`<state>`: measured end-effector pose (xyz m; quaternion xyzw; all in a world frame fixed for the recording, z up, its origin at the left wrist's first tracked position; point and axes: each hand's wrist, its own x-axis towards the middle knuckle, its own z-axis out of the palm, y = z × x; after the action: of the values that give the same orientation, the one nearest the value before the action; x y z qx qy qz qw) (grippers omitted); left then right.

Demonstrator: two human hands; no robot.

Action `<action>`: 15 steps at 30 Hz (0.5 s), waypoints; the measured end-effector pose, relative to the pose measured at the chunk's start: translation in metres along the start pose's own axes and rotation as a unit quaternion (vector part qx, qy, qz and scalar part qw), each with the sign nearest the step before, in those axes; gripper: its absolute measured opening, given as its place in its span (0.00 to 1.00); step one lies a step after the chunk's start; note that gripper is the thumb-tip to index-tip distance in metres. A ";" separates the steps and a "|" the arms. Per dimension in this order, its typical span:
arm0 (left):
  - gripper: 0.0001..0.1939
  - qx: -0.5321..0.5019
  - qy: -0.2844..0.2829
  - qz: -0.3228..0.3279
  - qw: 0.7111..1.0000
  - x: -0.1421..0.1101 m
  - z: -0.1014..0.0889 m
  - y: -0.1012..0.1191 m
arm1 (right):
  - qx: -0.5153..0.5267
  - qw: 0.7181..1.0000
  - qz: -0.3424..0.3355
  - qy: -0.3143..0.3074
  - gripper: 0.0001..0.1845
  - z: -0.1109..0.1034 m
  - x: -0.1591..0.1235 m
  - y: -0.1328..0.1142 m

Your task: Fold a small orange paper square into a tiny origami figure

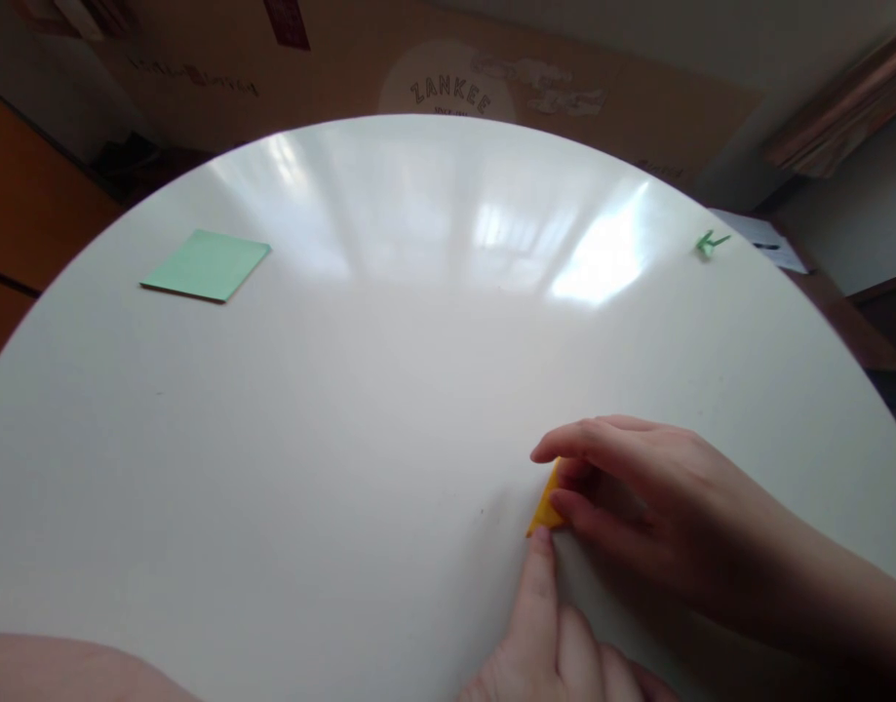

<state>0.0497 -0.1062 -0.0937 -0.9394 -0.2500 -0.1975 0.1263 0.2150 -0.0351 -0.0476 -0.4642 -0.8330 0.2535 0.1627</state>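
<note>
A small piece of folded yellow paper [547,505] lies on the white table, right of the middle and close to me. My right hand [652,487] comes in from the right and grips it, thumb on its near face and other fingers behind. Its index finger arches past the paper's top without touching it. From below, my left hand [546,624] presses the tip of its index finger on the paper's lower corner, with the other fingers curled in. Much of the paper is hidden behind the right thumb and fingers.
On the round white table [331,439], a pad of light green square paper [208,265] lies at the far left. A small folded green paper piece [709,244] sits near the right rim. Behind the table stands a large cardboard box [331,73].
</note>
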 end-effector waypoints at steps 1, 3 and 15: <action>0.09 -0.002 0.017 -0.004 1.000 -0.001 0.003 0.001 | -0.001 1.000 -0.003 -0.002 0.15 0.000 0.000 0.000; 0.08 -0.017 0.009 0.009 1.000 -0.003 0.008 0.003 | -0.003 1.000 -0.009 -0.003 0.16 0.000 -0.001 0.001; 0.14 -0.085 -0.055 0.011 0.995 -0.010 0.035 0.041 | -0.006 1.000 0.009 -0.014 0.16 -0.001 0.000 -0.001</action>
<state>0.0738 -0.1332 -0.1353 -0.9590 -0.2281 -0.1650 0.0339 0.2150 -0.0349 -0.0465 -0.4689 -0.8326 0.2560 0.1461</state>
